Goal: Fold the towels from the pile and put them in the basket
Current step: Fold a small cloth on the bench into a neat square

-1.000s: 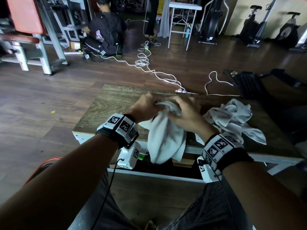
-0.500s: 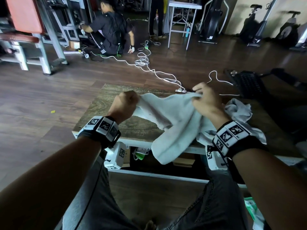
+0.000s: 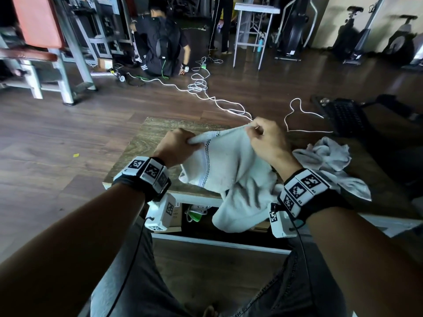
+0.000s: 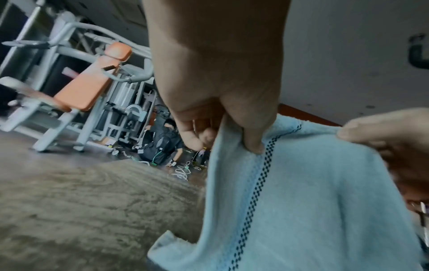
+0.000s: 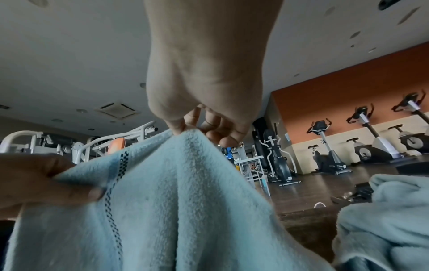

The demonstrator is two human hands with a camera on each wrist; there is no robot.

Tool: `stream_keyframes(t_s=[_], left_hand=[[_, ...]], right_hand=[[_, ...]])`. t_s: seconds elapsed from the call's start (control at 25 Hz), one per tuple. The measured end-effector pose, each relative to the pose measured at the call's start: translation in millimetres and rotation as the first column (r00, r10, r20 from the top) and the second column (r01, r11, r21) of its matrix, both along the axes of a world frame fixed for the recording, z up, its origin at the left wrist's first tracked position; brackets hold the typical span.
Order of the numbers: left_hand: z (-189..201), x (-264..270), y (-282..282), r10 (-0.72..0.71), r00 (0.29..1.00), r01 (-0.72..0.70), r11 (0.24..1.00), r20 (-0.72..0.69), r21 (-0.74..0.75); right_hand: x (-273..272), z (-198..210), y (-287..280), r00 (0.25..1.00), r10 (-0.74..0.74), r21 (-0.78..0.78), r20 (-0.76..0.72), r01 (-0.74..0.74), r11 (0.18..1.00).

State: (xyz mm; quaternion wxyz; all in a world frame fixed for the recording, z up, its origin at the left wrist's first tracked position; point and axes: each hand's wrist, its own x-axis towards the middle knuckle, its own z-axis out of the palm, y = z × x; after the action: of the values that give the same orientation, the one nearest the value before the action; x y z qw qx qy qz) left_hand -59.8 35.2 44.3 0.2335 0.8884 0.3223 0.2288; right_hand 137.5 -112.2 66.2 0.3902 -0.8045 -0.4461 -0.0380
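A pale towel (image 3: pixel 235 177) with a dark checked stripe hangs over the near edge of the low wooden table (image 3: pixel 146 143). My left hand (image 3: pixel 180 147) grips its upper left edge by the stripe (image 4: pixel 264 165). My right hand (image 3: pixel 263 138) pinches the top edge further right between thumb and fingers (image 5: pixel 183 128). The cloth (image 5: pixel 176 201) sags between the two hands and down past the table's front. A pile of crumpled pale towels (image 3: pixel 329 161) lies on the table to the right. No basket shows in any view.
White cables (image 3: pixel 206 92) trail across the dark wood floor beyond the table. A person in black (image 3: pixel 160 46) crouches by gym machines at the back. A dark keyboard-like object (image 3: pixel 343 115) lies far right. A white stool (image 3: pixel 254 30) and exercise bikes (image 5: pixel 325 146) stand behind.
The bunched towel has been spread open between my hands. Both hands rose, parted, then came slightly closer, the right now pinching the top edge higher up.
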Motion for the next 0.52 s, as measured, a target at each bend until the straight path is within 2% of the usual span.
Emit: stream_keyframes(t_s=[0.08, 0.16, 0.24, 0.28, 0.36, 0.48, 0.52], left_hand=[[-1, 0, -4, 0.046, 0.992, -0.046, 0.999, 0.121, -0.006], [3, 10, -14, -0.016, 0.981, 0.014, 1.000, 0.191, 0.011], [10, 20, -23, -0.074, 0.980, 0.067, 0.997, 0.185, 0.045], [12, 24, -26, -0.091, 0.980, 0.080, 0.995, 0.178, 0.064], [13, 26, -28, -0.087, 0.979, 0.078, 0.995, 0.187, 0.055], [5, 18, -21, -0.018, 0.985, 0.021, 1.000, 0.172, -0.016], [2, 14, -19, -0.004, 0.986, 0.008, 1.000, 0.169, -0.019]], right_hand=[[-5, -7, -1, 0.997, 0.053, -0.015, -0.063, -0.054, 0.998], [-19, -11, -1, 0.954, 0.259, 0.017, -0.153, -0.260, 0.966], [-34, -10, 5, 0.905, 0.408, 0.062, -0.120, -0.403, 0.913], [-40, -8, 7, 0.908, 0.416, 0.083, -0.051, -0.411, 0.908], [-41, -5, 10, 0.944, 0.329, 0.138, 0.041, -0.331, 0.933], [-25, -1, 7, 0.982, 0.190, 0.301, -0.020, -0.175, 0.937], [-22, -1, 5, 0.987, 0.154, 0.313, -0.049, -0.131, 0.941]])
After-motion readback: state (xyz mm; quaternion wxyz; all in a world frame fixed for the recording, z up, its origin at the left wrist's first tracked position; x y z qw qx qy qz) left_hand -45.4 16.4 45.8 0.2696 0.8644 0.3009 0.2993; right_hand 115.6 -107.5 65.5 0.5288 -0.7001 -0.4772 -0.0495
